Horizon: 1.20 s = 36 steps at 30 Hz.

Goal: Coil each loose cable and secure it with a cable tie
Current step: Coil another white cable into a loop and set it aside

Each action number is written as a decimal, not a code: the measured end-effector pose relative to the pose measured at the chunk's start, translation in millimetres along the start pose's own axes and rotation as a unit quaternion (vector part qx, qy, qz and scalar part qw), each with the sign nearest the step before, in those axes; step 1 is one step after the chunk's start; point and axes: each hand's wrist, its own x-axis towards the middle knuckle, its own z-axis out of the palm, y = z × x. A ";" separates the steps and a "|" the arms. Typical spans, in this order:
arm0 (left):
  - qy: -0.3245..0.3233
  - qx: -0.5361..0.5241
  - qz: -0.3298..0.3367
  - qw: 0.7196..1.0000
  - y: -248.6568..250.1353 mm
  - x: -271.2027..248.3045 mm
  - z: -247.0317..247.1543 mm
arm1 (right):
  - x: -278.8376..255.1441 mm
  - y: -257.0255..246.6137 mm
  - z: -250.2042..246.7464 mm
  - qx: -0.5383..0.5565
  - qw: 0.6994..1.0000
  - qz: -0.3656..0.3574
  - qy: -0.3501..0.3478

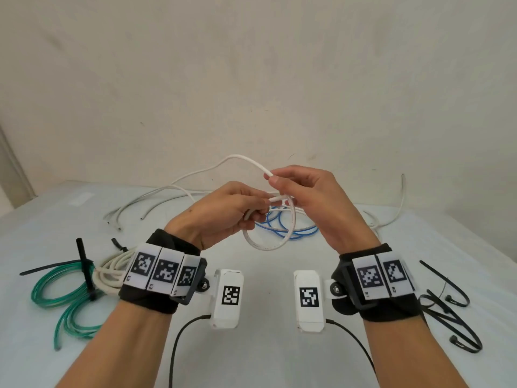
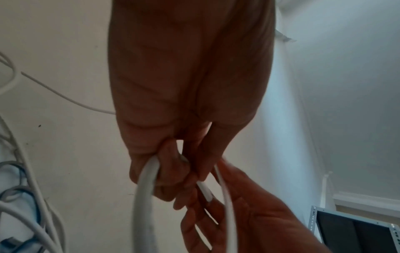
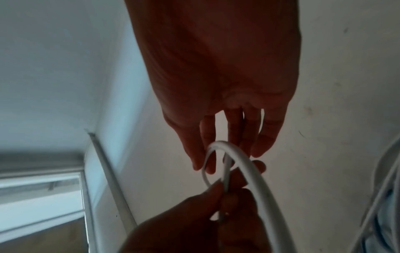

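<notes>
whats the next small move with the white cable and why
Probably bring the right hand, pinching the white cable, down to the left hand to lay a second loop. Only one loop hangs from the left hand's grip, and much cable trails loose on the table.

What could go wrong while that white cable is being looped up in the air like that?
The loop could spring open: the left hand only pinches the white cable where the first loop closes, and no tie is on it yet. The cable's free length trails back into the loose grey cables and over the blue cable, so pulling more in may snag or drag them. The spare black cable ties lie off to the right, so one hand must let go to fetch one.
</notes>
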 end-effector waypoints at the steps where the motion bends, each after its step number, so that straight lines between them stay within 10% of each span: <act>1: -0.005 0.008 0.013 1.000 0.5 -0.5 0.0 | 0.0 -0.5 -0.5 -0.016 1.000 -0.004 -0.006; 17: 0.054 -0.053 0.002 0.997 -3.1 1.1 -0.7 | -2.8 -3.0 -17.7 -0.040 0.997 -0.019 0.067; 26: 0.054 0.041 0.045 0.997 0.9 -4.4 -5.2 | -7.6 -6.8 -12.1 -0.082 0.995 0.037 -0.038; 36: 0.211 0.174 0.177 0.945 -0.2 3.9 2.2 | -5.7 -4.0 -24.4 -0.184 0.981 0.046 -0.026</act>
